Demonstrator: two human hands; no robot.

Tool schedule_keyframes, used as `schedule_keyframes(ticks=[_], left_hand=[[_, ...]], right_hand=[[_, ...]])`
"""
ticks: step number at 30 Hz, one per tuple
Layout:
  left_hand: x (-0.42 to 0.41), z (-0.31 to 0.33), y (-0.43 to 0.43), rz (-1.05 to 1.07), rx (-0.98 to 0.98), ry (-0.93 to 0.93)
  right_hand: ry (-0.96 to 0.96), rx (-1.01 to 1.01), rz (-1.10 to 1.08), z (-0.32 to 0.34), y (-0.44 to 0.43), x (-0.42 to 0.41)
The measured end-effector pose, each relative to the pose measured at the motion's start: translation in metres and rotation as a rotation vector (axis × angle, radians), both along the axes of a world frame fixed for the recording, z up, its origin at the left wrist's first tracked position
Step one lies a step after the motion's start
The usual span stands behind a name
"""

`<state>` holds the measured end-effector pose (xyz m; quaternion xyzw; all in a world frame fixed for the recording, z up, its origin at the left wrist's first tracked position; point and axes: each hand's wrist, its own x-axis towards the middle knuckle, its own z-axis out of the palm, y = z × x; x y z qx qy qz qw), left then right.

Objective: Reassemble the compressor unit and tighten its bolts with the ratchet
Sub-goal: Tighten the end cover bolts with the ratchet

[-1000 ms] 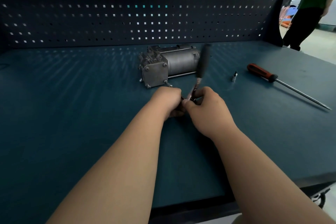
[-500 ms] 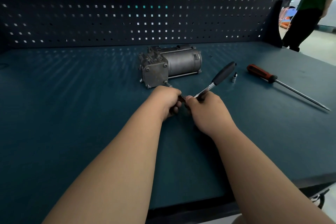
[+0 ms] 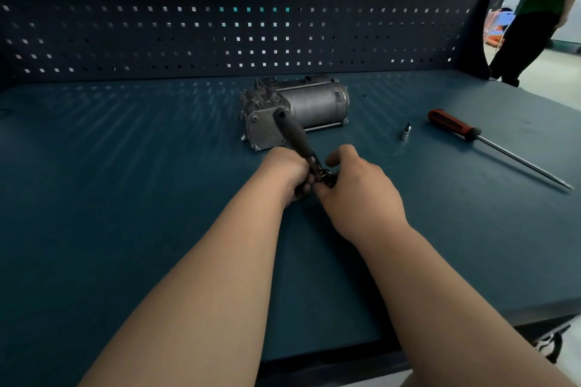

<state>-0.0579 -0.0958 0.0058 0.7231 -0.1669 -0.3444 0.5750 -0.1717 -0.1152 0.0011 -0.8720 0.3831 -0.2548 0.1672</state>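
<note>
Left hand: the left hand [image 3: 286,170] is held low over the desk [image 3: 125,204], just in front of the compressor unit; its fingers [image 3: 301,189] are curled tight round the lower shaft of the ratchet, close to the head.
Right hand: the right hand [image 3: 361,190] is set against the left; the ratchet head is pinched between thumb and curled fingers, while the forefinger is lifted clear above it.
Ratchet: the ratchet [image 3: 295,135] is held in both hands, its black handle tilted up and away to the left, so that the handle end is seen in front of the compressor's near face. Whether contact is made there cannot be told.
Compressor unit: the compressor unit [image 3: 317,102] is laid on its side mid-desk, near the pegboard [image 3: 220,16], with its square end block turned towards the hands.
Loose tools: a small socket bit [image 3: 406,134] is stood upright to the right of the unit; a red-handled screwdriver [image 3: 452,124] is laid just beyond it, shaft pointing to the right.
Background: a person [image 3: 540,9] is seen standing past the desk's far right corner.
</note>
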Motion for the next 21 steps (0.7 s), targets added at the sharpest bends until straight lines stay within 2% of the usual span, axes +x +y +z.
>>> schedule_keyframes(ticks=[7,13,21], left_hand=[[0.001,0.002,0.001,0.021,0.081,-0.085],[0.006,0.0,-0.002,-0.037,0.119,-0.062],[0.003,0.0,-0.002,-0.047,0.143,-0.098]], right_hand=[[-0.02,0.122,0.001,-0.003,-0.003,0.0],[-0.221,0.392,-0.005,-0.003,-0.009,0.001],[-0.193,0.41,0.003,-0.004,-0.01,0.002]])
